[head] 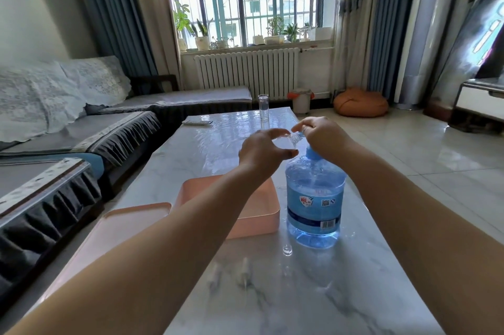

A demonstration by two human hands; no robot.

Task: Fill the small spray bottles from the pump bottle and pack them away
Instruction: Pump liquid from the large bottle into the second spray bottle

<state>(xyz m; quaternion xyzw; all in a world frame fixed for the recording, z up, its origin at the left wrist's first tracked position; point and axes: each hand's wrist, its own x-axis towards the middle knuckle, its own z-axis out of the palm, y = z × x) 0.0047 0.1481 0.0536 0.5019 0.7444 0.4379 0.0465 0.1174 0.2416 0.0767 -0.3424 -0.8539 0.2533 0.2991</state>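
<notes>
The left hand (263, 150) holds a small clear plastic spray bottle (289, 140), fingers curled round its body, the bottle tilted so that its threaded open neck points toward the right hand (324, 138). The right hand sits just beside that neck with its fingers bunched downward over the top of the large blue translucent water bottle (313, 203); it seems to press or grip the blue pump head (312, 154) there, though the palm hides the contact and I cannot tell how its fingers close. The small bottle's neck lies between the two hands, above and slightly left of the pump head.

The blue bottle stands upright on the glossy marble-patterned bench (300, 293), directly below the right hand, its label facing the camera. Just left of it, under the left forearm, lies a shallow peach-coloured plastic box (261, 214); nearer the person and further left rests its flat peach lid (122, 228). A tiny clear cap (287, 249) stands on the bench just in front of the blue bottle's base. Beyond both hands, near the bench's far edge, a tall clear glass tumbler (263, 106) stands upright, and a white remote control (197, 122) lies to its left.
</notes>
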